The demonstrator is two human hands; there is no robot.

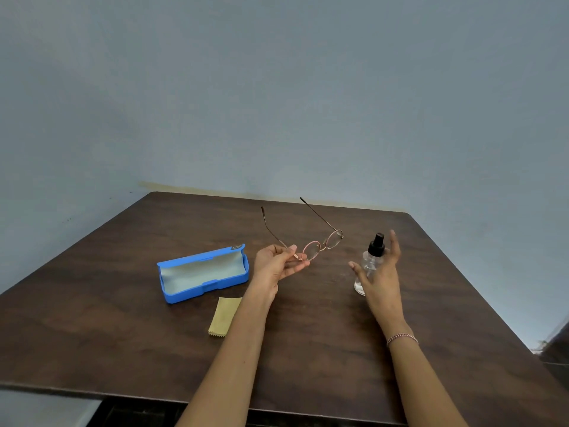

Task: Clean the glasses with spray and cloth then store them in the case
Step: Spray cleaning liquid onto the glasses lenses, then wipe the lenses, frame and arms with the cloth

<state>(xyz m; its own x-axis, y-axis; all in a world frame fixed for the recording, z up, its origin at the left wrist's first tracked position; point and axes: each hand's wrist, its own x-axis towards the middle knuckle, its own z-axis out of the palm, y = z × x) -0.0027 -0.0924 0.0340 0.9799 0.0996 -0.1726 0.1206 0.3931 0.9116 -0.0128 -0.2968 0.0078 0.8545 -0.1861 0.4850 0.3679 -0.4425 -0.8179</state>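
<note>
The wire-rimmed glasses (323, 247) are up off the table, just above the middle of the frame, temples unfolded and pointing away toward the wall; the left hand (277, 264) holds them by the near corner of the frame, thumb and fingertips pinched at the hinge beside the pinkish lens; the other lens hangs free to the right.

To the right of the glasses stands the clear spray bottle (368, 262) with its black pump top, upright on the table; the right hand (381, 274) is right against it on the near side, fingers spread and fairly straight, thumb out to the left, nothing clasped; whether the palm touches the bottle I cannot tell. A beaded bracelet (402, 338) sits on that wrist.

Left of centre lies the blue glasses case (212, 287), lid open, pale lining showing, with nothing in it; just below it, toward the bottom of the frame, a small yellowish cleaning cloth (224, 315) lies flat, partly behind the left forearm.

All this rests on a dark wooden table (123, 334); a plain grey-blue wall (277, 87) fills the upper half of the frame.
</note>
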